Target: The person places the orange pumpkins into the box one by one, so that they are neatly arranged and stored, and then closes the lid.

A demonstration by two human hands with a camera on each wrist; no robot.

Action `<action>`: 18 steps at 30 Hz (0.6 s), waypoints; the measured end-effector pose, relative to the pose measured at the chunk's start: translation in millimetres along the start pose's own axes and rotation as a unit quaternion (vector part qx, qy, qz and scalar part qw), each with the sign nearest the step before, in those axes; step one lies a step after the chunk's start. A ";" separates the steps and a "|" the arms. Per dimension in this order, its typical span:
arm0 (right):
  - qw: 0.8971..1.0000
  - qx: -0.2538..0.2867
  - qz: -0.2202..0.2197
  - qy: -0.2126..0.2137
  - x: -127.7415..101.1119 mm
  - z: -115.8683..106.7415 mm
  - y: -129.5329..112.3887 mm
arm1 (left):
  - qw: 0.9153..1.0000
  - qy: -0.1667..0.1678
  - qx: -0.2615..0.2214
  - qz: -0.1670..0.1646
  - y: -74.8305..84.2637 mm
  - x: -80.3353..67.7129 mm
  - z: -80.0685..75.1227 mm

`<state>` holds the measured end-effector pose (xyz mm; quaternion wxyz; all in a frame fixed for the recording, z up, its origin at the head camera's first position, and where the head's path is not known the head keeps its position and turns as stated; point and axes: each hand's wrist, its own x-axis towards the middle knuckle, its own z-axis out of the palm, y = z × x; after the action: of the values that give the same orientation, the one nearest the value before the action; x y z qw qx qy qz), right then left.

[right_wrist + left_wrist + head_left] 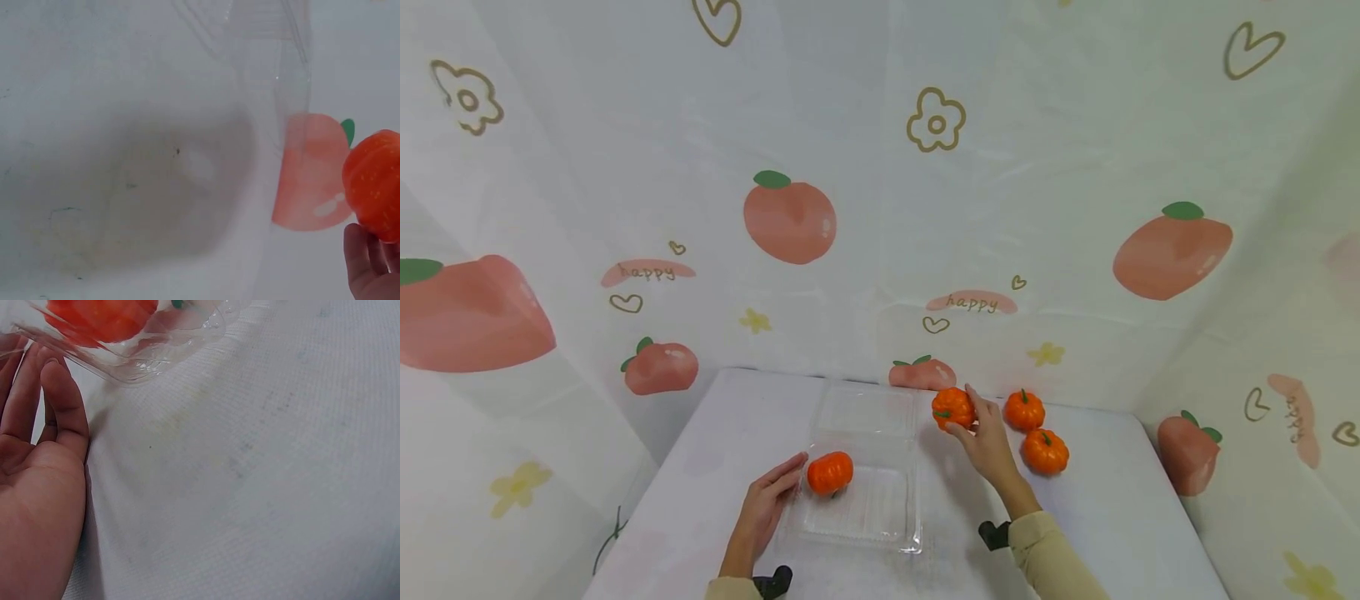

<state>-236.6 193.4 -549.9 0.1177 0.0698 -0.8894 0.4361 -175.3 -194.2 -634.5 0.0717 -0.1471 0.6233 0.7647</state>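
Observation:
My right hand (988,442) grips a small orange toy pumpkin (953,408) between thumb and fingers, above the table to the right of a clear plastic container (880,546). In the right wrist view, the same pumpkin (377,187) sits at the right edge above the fingertips. The container lies with its lid (867,412) folded back. Inside its base, near the left side, is another orange pumpkin (831,473), tipped over. My left hand (763,504) touches the container's left side with extended fingers. In the left wrist view, the fingers (65,406) reach up to the clear wall.
Two more orange pumpkins, one at the back (1024,410) and one in front of it (1045,452), stand on the right of the white-covered table (700,475). A white curtain (865,125) printed with fruit rises behind the table and along both sides.

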 end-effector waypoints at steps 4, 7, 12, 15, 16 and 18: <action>1.000 0.010 -0.013 0.002 -1.3 -0.5 -7.0 | 1.000 -0.005 -0.010 0.006 -2.1 1.4 0.3; 0.999 0.029 -0.018 -0.006 -2.4 -0.5 -13.0 | 1.000 -0.005 -0.011 0.003 -2.7 2.4 -0.2; 0.999 0.028 -0.031 -0.017 -3.4 1.6 -19.9 | 1.000 -0.007 -0.005 -0.003 -1.4 1.4 -1.3; 0.999 0.020 -0.030 -0.022 -4.6 4.1 -22.6 | 1.000 -0.004 -0.005 -0.006 -1.0 0.9 -1.2; 0.999 0.018 -0.031 -0.023 -4.9 5.5 -22.9 | 1.000 -0.004 -0.005 -0.002 -1.3 0.8 -1.2; 0.999 0.020 -0.033 -0.026 -6.5 7.8 -25.5 | 1.000 -0.007 -0.002 0.005 -1.9 0.5 -1.6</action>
<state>-225.7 171.9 -536.9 0.1074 0.1132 -0.8803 0.4481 -175.0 -195.3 -636.7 0.0722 -0.1388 0.6216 0.7675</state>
